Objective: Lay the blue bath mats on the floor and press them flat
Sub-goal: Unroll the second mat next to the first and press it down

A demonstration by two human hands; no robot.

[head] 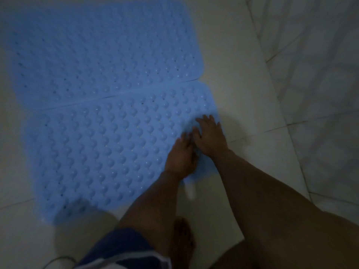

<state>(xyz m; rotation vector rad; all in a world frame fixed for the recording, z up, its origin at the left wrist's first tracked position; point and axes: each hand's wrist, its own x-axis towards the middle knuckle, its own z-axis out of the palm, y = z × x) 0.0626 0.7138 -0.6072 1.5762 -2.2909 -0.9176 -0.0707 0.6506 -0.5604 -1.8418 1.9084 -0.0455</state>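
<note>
2 blue bath mats lie on the pale tiled floor point(242, 78), filling the left and centre of the frame. the far mat point(93, 51) takes the upper left; the near mat point(108, 148) sits below it, and their long edges meet along a seam that runs from the left edge up toward the centre right. it looks as if they touch or slightly overlap there, but the blur hides which.

both hands rest on the near mat's right end, close beside each other. the left hand point(181, 156) lies palm down with fingers fairly straight; the right hand point(210, 135) is spread flat just above it, near the rounded corner. neither grasps anything: they look released and pressing.

the mats read as soft, bendy rubber or plastic, covered in raised bumps with small drain holes. i judge them light, floppy and unbreakable, likely to curl at the ends and perhaps slide on smooth tile. to shift 1, pinch an edge or corner; to flatten it, push with open palms from the middle outward.

each mat's long axis runs from lower left to upper right of the frame, with short rounded ends at the right. a bare foot point(183, 237) and dark shorts point(120, 249) show at the bottom.
</note>
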